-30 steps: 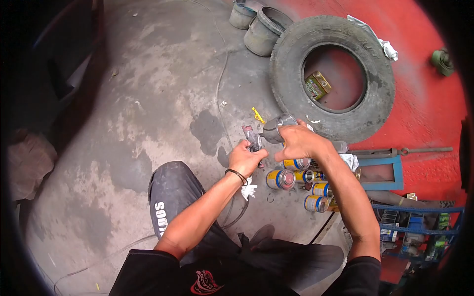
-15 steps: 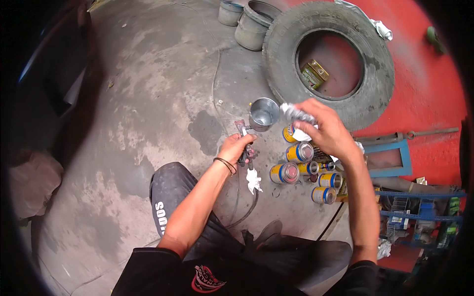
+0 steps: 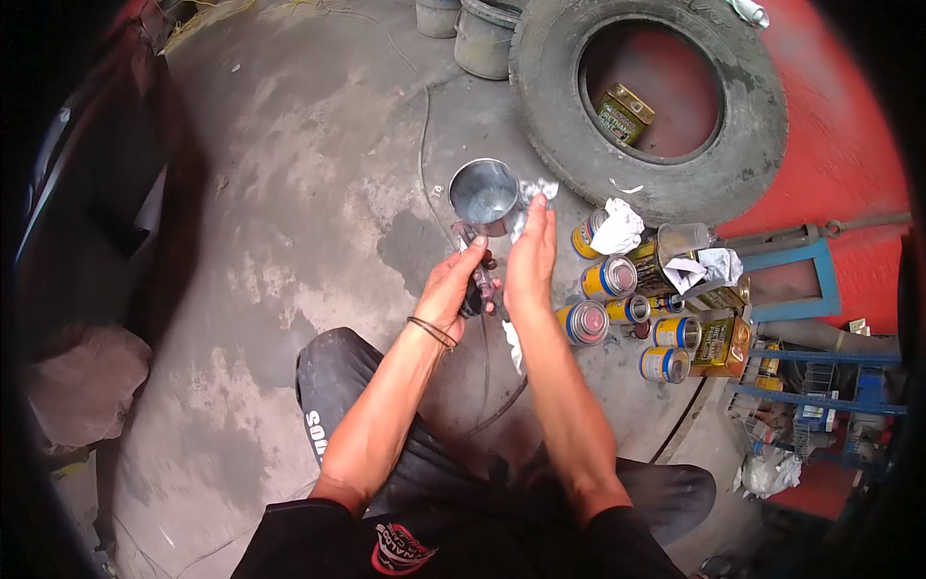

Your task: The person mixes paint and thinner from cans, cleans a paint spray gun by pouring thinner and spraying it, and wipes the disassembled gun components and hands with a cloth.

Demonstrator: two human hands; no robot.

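Observation:
My left hand (image 3: 447,291) is closed around the body of a spray gun (image 3: 463,234), and its fingers hide much of the handle. The gun's open metal cup (image 3: 484,193) is on the far side, with a dull grey inside. Against the cup's right outer wall, my right hand (image 3: 529,265) holds a crumpled, stained paper wad (image 3: 540,190). Its fingers point away from me and partly cover the wad. A piece of white paper (image 3: 513,345) shows below the gun, near the hose (image 3: 506,405).
Several yellow-and-blue paint cans (image 3: 610,278) stand to the right, with crumpled white paper (image 3: 617,228) on one. Beyond them lies a large tire (image 3: 550,125) with a urethane paint tin (image 3: 625,114) inside it. Grey buckets (image 3: 482,43) stand at the back. A blue frame (image 3: 825,280) lies at right.
My right hand has moved left from above the cans to the cup, carrying the paper wad. The gun and cup have shifted slightly up and left in view.

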